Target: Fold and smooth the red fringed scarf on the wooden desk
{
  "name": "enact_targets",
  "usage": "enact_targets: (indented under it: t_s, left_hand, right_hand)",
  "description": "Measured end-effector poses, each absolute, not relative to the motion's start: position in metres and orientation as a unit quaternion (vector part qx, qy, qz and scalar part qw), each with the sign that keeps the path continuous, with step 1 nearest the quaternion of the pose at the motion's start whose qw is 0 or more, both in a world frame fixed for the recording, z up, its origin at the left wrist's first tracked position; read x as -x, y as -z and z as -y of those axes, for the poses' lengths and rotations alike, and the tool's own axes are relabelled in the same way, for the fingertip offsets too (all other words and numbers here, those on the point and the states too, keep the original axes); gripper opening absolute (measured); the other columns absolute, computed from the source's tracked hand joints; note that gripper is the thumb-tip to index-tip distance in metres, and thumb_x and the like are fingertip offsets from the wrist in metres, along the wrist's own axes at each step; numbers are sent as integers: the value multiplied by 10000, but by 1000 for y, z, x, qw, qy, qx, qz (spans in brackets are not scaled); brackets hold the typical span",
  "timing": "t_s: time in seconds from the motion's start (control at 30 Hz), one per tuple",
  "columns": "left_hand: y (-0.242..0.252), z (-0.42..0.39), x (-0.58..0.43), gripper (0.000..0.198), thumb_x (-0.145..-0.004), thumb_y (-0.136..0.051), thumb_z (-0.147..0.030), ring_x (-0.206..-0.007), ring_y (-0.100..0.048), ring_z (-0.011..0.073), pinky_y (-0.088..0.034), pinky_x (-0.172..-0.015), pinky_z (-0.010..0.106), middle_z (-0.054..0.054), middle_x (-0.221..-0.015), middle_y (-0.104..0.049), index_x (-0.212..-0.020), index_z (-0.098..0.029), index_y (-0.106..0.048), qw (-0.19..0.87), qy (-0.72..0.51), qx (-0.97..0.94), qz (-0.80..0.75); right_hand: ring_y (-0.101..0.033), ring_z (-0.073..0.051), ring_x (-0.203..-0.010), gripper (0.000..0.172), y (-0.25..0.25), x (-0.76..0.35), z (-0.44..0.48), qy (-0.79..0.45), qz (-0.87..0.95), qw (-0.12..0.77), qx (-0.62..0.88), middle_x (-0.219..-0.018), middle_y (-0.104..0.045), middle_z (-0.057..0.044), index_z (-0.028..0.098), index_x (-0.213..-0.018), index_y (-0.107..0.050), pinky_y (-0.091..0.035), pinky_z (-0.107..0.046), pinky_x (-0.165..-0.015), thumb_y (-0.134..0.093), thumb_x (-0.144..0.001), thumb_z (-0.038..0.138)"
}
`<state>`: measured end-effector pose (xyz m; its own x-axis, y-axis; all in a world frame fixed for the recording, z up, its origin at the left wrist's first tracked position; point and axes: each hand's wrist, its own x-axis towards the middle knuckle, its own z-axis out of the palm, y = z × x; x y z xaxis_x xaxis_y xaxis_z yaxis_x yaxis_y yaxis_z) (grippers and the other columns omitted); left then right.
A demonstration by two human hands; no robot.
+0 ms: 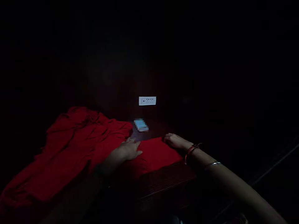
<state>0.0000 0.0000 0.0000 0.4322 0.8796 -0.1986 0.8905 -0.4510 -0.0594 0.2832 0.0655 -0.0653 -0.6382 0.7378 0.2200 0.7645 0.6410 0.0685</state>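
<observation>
A large red cloth lies on a dark wooden surface, bunched and wrinkled at the left and smoother toward the right. My left hand rests on it near the middle, palm down, with the fingers and thumb spread. At the far right corner of the cloth, my right hand has its fingers curled at the edge, closed on the fabric. Bracelets circle the right wrist and forearm. Deep shadow hides most of the left forearm.
Beyond the cloth lies a pale blue, blurred flat item on the dark surface. A white socket panel is set in the wall behind it. The wooden front edge runs below the cloth. Darkness covers the surroundings.
</observation>
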Motion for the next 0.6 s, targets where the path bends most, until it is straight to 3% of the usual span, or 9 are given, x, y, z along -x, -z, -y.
enact_targets:
  t_s: [0.1,0.2,0.33,0.5,0.6]
  left_hand:
    - [21,-14,-37,586,-832,-267,-498,-1253,-192,277,-212,-990,419,131,-1385,-206,-1308,-157,-278,45,50,-890,-450]
    - [48,-25,-54,588,-822,-246,-541,-1277,-84,273,-151,-994,478,70,-1412,-122,-1324,-235,-222,78,38,-908,-411]
    - [71,-31,-52,638,-800,-228,-590,-1275,-64,293,-119,-992,496,68,-1415,-96,-1337,-250,-170,119,42,-902,-413]
    - [65,-28,-49,635,-795,-260,-585,-1274,-74,293,-112,-995,492,61,-1413,-120,-1330,-248,-202,127,41,-901,-413]
    - [60,-26,-51,629,-795,-266,-579,-1276,-74,286,-119,-997,488,51,-1414,-125,-1328,-251,-206,129,43,-900,-413]
  right_hand:
    - [-539,-131,-841,284,58,-289,-77,56,893,32,445,-935,-599,-43,187,-913,-593,-370,-200,-723,-416,-728,66]
    - [-559,-139,-843,278,53,-300,-87,75,874,-38,479,-936,-616,-41,200,-898,-605,-380,-197,-701,-444,-713,71]
    - [-595,-161,-805,257,51,-315,-97,129,828,-118,533,-891,-641,-84,173,-882,-629,-403,-209,-652,-444,-726,85]
    - [-615,-196,-741,208,42,-321,-104,143,805,-139,559,-788,-653,-134,124,-794,-658,-420,-237,-618,-479,-699,76]
    - [-605,-199,-798,235,35,-312,-104,155,806,-121,559,-846,-647,-137,123,-848,-649,-421,-247,-669,-473,-701,74]
